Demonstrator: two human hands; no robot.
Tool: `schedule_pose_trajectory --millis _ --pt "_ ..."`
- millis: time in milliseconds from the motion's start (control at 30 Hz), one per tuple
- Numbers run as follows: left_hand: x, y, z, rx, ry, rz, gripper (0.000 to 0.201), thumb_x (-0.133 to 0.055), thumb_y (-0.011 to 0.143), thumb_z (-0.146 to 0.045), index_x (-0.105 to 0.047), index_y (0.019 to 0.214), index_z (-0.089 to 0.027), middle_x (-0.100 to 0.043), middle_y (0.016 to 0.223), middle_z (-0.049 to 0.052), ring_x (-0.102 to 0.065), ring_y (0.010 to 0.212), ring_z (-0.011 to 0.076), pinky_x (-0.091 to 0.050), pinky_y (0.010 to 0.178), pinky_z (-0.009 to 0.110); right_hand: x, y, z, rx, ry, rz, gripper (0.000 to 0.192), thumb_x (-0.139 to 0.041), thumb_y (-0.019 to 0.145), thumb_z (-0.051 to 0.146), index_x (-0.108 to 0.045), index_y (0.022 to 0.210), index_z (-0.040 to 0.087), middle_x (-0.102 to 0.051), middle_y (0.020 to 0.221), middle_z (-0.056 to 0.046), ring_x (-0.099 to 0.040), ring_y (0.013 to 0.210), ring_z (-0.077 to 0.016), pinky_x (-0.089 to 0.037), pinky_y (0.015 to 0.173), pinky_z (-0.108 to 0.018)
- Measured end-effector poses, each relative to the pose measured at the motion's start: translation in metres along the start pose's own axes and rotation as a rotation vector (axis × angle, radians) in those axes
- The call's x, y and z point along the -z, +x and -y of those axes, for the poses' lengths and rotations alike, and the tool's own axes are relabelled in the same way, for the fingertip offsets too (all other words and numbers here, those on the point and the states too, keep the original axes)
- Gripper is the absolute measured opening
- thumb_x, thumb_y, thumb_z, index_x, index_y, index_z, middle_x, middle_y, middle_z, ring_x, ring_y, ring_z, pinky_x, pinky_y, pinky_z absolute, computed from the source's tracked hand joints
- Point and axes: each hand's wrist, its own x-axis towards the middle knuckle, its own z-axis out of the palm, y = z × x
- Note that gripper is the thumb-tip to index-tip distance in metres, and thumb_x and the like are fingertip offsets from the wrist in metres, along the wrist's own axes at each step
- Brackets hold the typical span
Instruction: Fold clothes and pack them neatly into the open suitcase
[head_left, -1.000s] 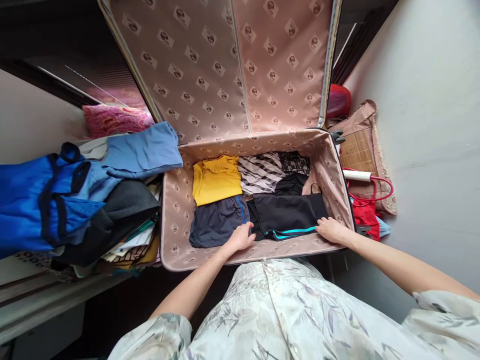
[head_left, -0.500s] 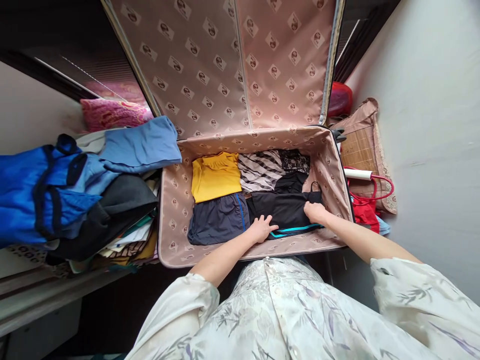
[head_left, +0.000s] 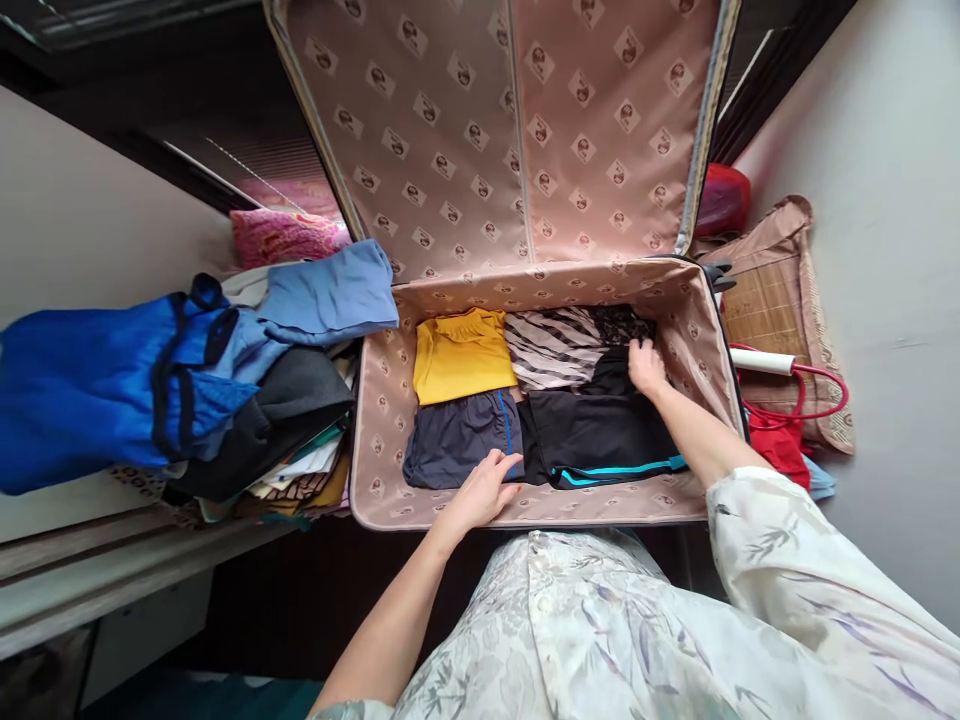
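An open suitcase (head_left: 386, 500) with pink patterned lining holds several folded clothes. My left hand (head_left: 484, 490), fingers spread, is over its near side by the dark shorts (head_left: 459, 440) with a blue stripe. My right hand (head_left: 646, 368) reaches to the far right part, fingers curled down at the black cloth beside the black lace (head_left: 622, 325); whether it pinches cloth is hard to see. Black folded clothing (head_left: 600, 430) with turquoise trim lies in front of that hand. Behind the shorts sits a yellow garment (head_left: 461, 355), next to a black-and-white striped one (head_left: 551, 350).
The suitcase lid (head_left: 495, 140) stands upright at the back. To the left is a heap of clothes with a blue garment (head_left: 97, 380) and a light blue folded one (head_left: 330, 290). A bamboo mat (head_left: 765, 310) and a white-handled item with red cord (head_left: 761, 361) lie right.
My right hand has moved from the black clothing's right end back to the lace area. My left hand has shifted left, off the black clothing. The view has swung slightly left.
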Motion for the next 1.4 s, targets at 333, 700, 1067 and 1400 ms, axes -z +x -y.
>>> schedule_pose_trajectory --millis 333,700,1067,1400 --pt "-0.009 -0.025 0.012 0.059 -0.049 -0.123 0.053 -0.057 0.094 -0.023 -0.051 0.146 -0.025 -0.053 0.129 0.012 -0.058 0.119 0.0269 -0.047 0.108 0.046 -0.010 0.003 0.008 0.179 -0.223 -0.217 0.080 -0.044 0.100 0.046 -0.005 0.167 0.030 0.003 0.171 -0.025 -0.023 0.147 -0.0536 -0.037 0.101 -0.073" --pt "-0.007 -0.020 -0.006 0.112 0.042 -0.067 0.048 -0.059 0.095 -0.024 -0.053 0.143 -0.022 -0.056 0.127 0.011 -0.060 0.112 0.0260 -0.048 0.103 0.042 -0.030 -0.011 0.079 0.494 -0.231 -0.322 0.077 -0.048 0.097 0.061 -0.021 0.165 0.038 -0.005 0.174 -0.017 -0.008 0.153 -0.0537 -0.029 0.109 -0.073" --pt "-0.005 -0.030 -0.025 0.106 0.074 -0.123 0.044 -0.062 0.094 -0.025 -0.058 0.138 -0.023 -0.057 0.122 0.009 -0.061 0.112 0.0248 -0.049 0.103 0.038 -0.066 0.000 0.122 0.577 -0.261 0.044 0.068 -0.047 0.095 0.064 -0.031 0.160 0.048 -0.007 0.175 -0.010 -0.014 0.152 -0.0542 -0.032 0.105 -0.079" --pt "0.087 -0.115 0.025 0.138 -0.045 -1.041 0.032 -0.059 0.094 -0.027 -0.065 0.125 -0.024 -0.059 0.129 0.011 -0.059 0.124 0.0240 -0.051 0.108 0.041 -0.044 -0.041 0.082 0.545 0.203 -0.169 0.059 -0.048 0.090 0.054 -0.055 0.145 0.033 -0.053 0.147 -0.016 -0.050 0.135 -0.0417 -0.049 0.099 -0.065"
